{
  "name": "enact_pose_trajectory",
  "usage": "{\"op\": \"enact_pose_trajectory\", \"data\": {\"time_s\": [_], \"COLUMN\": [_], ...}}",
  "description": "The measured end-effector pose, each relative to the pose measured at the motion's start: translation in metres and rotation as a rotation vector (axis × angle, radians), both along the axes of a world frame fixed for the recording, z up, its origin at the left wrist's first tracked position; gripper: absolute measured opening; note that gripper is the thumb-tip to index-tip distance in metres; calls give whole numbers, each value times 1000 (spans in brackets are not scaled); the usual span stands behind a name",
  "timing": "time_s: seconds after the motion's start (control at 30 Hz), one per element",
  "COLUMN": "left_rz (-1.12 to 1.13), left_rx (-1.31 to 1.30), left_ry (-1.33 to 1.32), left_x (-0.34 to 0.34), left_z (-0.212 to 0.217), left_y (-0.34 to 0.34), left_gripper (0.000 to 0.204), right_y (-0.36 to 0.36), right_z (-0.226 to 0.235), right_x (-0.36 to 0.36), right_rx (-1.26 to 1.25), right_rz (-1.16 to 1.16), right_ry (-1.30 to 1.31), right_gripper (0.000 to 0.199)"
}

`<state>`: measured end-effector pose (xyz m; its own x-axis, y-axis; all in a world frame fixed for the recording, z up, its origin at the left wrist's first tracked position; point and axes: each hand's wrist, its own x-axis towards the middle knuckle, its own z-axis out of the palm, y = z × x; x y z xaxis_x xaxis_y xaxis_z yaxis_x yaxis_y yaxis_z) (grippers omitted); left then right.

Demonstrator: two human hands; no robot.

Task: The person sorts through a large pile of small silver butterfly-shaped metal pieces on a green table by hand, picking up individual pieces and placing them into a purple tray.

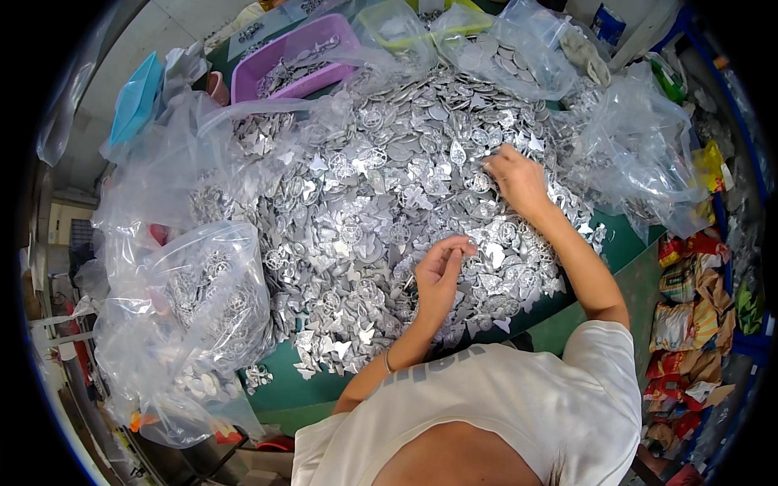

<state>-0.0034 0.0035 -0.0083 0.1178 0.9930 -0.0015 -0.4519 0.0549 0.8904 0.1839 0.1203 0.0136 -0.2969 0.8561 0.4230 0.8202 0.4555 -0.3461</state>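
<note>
A broad heap of small silver-grey metal charms [365,202] covers the table, many flat, some butterfly-shaped, others round with openwork. Low over the near part of the heap is my left hand [438,275], its thumb and forefinger pinched together; what lies between them, if anything, is too small to name. My right hand [519,180] reaches farther out to the right, fingers curled down and closed at the charms. Its fingertips meet a pale, shiny bit that I cannot make out. A bracelet circles my left wrist.
Clear plastic bags with metal pieces stand at the left [215,283] and right [640,146]. A purple basin [347,36] holding charms and a yellow-green tray [478,23] sit at the back. A blue tray [136,97] is far left. Colourful packets [673,324] line the right side.
</note>
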Motion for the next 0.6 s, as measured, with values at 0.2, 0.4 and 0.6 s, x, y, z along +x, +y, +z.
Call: {"op": "enact_pose_trajectory", "data": {"time_s": [0.2,0.4,0.6], "left_rz": [6,-7,11], "left_rx": [-12,-4,-26], "left_ry": [11,18,59], "left_x": [-1,0,-1], "left_z": [-1,0,3], "left_y": [-1,0,-1], "left_gripper": [19,19,20], "right_y": [-23,-37,-33], "right_z": [34,13,25], "right_x": [14,25,35], "right_rx": [-1003,-698,-292], "right_rz": [-256,-69,-271], "right_ry": [1378,783,190], "right_gripper": [15,15,19]}}
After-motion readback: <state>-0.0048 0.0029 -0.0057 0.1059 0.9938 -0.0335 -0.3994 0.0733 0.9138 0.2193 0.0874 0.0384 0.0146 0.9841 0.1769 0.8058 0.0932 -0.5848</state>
